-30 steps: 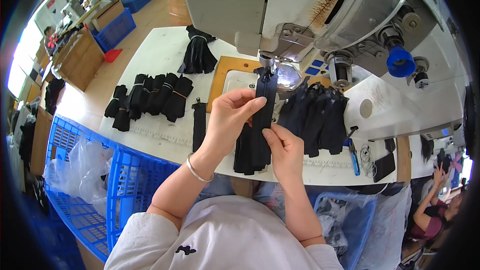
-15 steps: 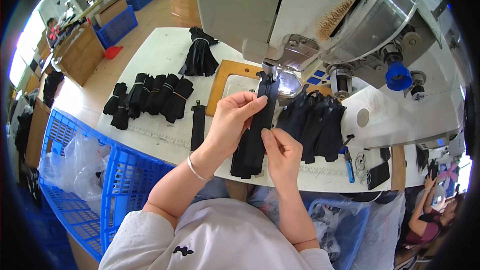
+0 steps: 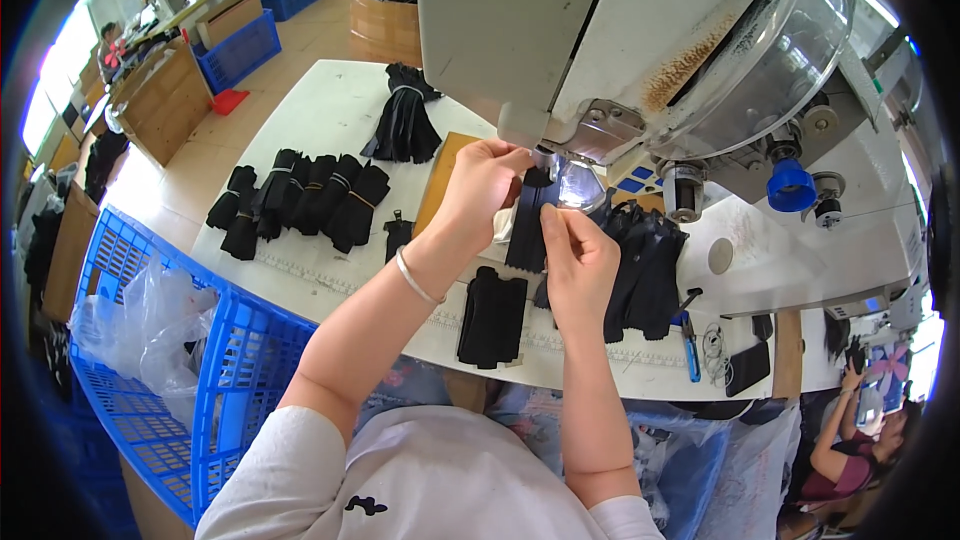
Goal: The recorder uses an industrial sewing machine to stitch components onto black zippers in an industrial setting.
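A black zipper [image 3: 528,230] hangs between my hands, its upper end close under the head of a sewing machine [image 3: 600,130]. My left hand [image 3: 485,182] has its fingers closed at the zipper's upper end, beside the lit needle area; the fingertips are partly hidden. With thumb and forefinger, my right hand [image 3: 582,265] pinches the zipper's right edge lower down. A stack of black zippers [image 3: 493,318] lies on the table below the held one. More loose black zippers [image 3: 650,265] drape to the right of my right hand.
On the white table [image 3: 320,105], several tied black zipper bundles [image 3: 350,205] lie left, another bundle [image 3: 403,115] farther back. Blue-handled snips [image 3: 691,348] and a dark phone-like object [image 3: 747,368] sit right. A blue crate [image 3: 215,400] with clear plastic stands left. Another person [image 3: 850,445] is far right.
My left hand has moved up and away, toward the machine head. The held zipper now shows apart from the stack lying below it. My right hand has shifted slightly up and right.
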Demonstrator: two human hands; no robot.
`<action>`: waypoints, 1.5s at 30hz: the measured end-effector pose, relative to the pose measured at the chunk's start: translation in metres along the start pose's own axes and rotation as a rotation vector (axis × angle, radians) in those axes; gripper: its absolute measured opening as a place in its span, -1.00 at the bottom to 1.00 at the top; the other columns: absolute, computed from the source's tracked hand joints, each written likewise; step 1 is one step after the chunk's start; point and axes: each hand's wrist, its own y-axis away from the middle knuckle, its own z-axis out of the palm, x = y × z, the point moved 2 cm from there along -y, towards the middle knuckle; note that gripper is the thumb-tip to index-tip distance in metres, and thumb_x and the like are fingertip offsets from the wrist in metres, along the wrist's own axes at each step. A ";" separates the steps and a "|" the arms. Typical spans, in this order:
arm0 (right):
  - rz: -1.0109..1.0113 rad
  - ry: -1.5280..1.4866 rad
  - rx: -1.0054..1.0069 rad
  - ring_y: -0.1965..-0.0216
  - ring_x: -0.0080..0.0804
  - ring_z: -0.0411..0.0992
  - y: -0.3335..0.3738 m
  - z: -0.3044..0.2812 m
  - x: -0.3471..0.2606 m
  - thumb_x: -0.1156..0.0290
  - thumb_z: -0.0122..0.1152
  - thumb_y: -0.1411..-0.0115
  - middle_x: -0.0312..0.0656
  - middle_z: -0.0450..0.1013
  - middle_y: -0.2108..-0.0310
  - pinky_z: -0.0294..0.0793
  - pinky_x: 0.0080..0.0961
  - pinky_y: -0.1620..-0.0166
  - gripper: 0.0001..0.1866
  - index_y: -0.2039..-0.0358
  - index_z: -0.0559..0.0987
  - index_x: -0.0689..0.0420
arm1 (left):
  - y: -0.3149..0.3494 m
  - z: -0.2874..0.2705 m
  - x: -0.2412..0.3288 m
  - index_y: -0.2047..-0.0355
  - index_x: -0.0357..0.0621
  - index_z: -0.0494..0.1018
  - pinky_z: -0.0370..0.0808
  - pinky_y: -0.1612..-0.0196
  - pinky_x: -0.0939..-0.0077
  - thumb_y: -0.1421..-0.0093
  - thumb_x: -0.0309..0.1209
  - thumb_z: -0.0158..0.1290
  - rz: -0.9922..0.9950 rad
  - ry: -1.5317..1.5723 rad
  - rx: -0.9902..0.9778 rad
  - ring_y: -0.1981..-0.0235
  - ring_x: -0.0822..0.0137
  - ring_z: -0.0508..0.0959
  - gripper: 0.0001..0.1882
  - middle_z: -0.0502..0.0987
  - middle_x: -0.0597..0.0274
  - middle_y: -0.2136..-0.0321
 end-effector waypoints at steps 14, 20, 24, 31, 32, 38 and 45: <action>0.051 0.351 0.022 0.48 -0.52 0.37 0.037 -0.053 0.071 0.43 0.20 -0.13 -0.21 0.45 0.41 0.37 -0.58 0.38 -0.81 0.25 0.56 0.23 | -0.021 -0.016 -0.001 0.49 -0.22 0.44 0.16 0.65 0.67 -0.09 -0.58 0.04 0.153 0.110 0.047 0.73 0.58 0.27 -0.97 0.34 0.42 0.68; -0.075 0.903 0.143 0.32 -0.17 0.46 0.004 -0.057 0.094 0.41 0.22 -0.08 -0.14 0.44 0.23 0.46 -0.31 0.24 -0.55 -0.01 0.40 0.11 | 0.031 -0.069 -0.004 0.47 -0.26 0.46 0.19 0.57 0.68 -0.10 -0.39 0.18 0.302 -0.332 0.221 0.66 0.61 0.27 -0.82 0.32 0.46 0.68; 0.032 0.832 0.084 0.26 -0.15 0.48 0.003 -0.048 0.080 0.46 0.16 -0.09 -0.13 0.47 0.26 0.47 -0.28 0.21 -0.56 -0.02 0.39 0.08 | 0.056 -0.136 -0.051 0.37 -0.27 0.43 0.35 0.39 0.50 -0.07 -0.40 0.19 0.372 -0.985 0.366 0.47 0.37 0.40 -0.78 0.39 0.25 0.51; -0.020 0.831 0.173 0.20 -0.10 0.48 -0.005 -0.074 0.065 0.50 -0.01 -0.17 -0.04 0.50 0.21 0.44 -0.26 0.14 -0.67 0.02 0.44 0.11 | 0.087 -0.019 -0.065 0.21 -0.24 0.41 0.37 0.03 0.28 -0.03 -0.45 0.15 0.695 -1.172 -0.373 0.08 0.13 0.41 -0.70 0.43 0.09 0.19; -0.013 0.780 0.154 0.18 -0.10 0.47 -0.005 -0.077 0.064 0.51 -0.02 -0.16 -0.04 0.50 0.20 0.43 -0.26 0.13 -0.70 0.06 0.47 0.13 | 0.082 0.000 -0.070 0.18 -0.25 0.40 0.35 -0.02 0.26 -0.05 -0.43 0.13 0.857 -1.194 -0.575 0.03 0.13 0.40 -0.69 0.43 0.09 0.15; -0.262 0.833 0.121 0.22 -0.06 0.39 -0.001 -0.108 0.062 0.54 0.02 -0.11 -0.06 0.41 0.39 0.38 -0.22 0.13 -0.77 0.20 0.53 0.19 | 0.035 0.060 -0.106 0.04 -0.23 0.36 0.23 -0.21 0.30 -0.08 -0.27 0.10 1.035 -1.394 -0.820 -0.12 0.19 0.33 -0.54 0.39 0.12 0.01; -0.030 -0.211 0.300 0.47 -0.59 0.45 0.020 -0.127 0.013 0.52 -0.04 -0.29 -0.23 0.49 0.40 0.45 -0.62 0.34 -0.79 0.12 0.47 0.29 | 0.031 0.056 -0.105 -0.04 -0.24 0.36 0.13 -0.25 0.24 -0.14 -0.18 0.06 0.935 -1.473 -0.740 -0.21 0.22 0.24 -0.48 0.33 0.11 -0.12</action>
